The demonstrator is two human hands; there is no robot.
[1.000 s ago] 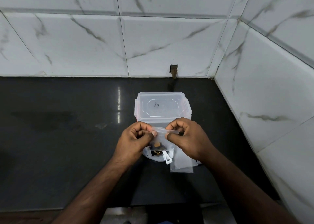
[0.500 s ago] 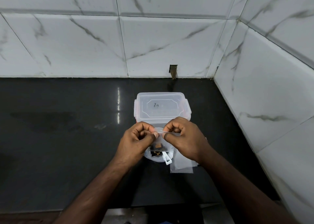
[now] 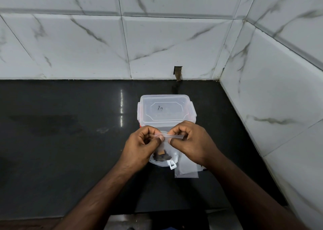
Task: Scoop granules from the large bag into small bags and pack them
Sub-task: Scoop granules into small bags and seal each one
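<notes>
A glossy black stone bench runs to white marble-veined tiled walls at its back and right edges, meeting in the back-right corner; its left half lies bare and wide. Both forearms reach in from the near edge and converge toward the right half of the bench. A translucent, rounded-corner plastic box with a clipped lid stands toward the back, just beyond the knuckles. The left hand and right hand are curled, thumb and forefinger of each pinching the top strip of a small clear bag, held level between them above the bench. Dark granule pieces sit low in it. Flat empty clear bags lie under the right wrist, near a small white clip-like piece.
</notes>
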